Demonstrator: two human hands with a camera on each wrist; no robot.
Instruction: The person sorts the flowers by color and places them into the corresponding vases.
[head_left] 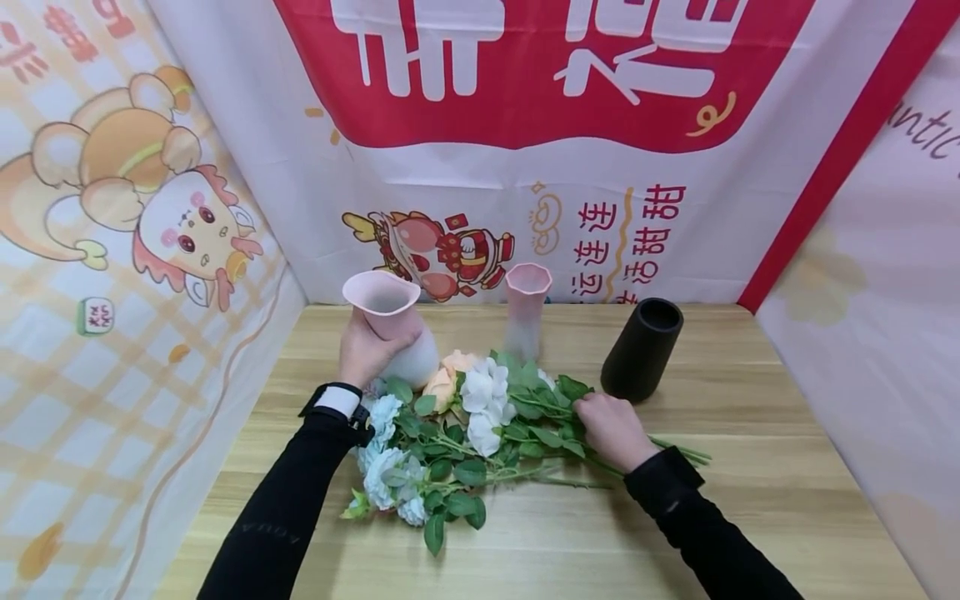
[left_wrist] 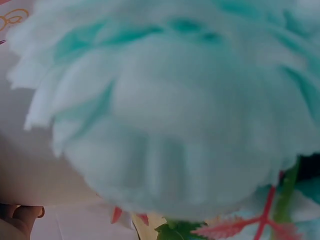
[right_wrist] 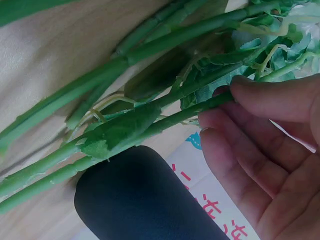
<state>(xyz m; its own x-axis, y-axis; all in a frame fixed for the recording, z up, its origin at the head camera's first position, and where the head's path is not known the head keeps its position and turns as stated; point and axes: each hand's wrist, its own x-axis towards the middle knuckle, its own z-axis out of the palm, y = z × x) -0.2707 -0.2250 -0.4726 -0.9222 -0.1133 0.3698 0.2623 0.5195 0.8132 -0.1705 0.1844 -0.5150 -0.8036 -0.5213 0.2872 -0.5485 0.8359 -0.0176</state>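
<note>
My left hand (head_left: 364,357) grips the wide pink and white vase (head_left: 417,360) by its side, at the back left of the table. Light blue flowers (head_left: 386,475) lie by that wrist; one blue bloom (left_wrist: 165,110) fills most of the left wrist view, hiding much of the hand there. My right hand (head_left: 613,432) pinches a green flower stem (right_wrist: 200,107) between thumb and fingers, close to the leaves. White flowers (head_left: 486,400) and peach flowers (head_left: 442,387) lie in the same heap, their stems pointing right.
Behind the heap stands a slim pink vase (head_left: 527,321). A black vase (head_left: 641,350) stands just beyond my right hand. Printed cloth (head_left: 465,167) hangs at the back and both sides of the wooden table (head_left: 750,517).
</note>
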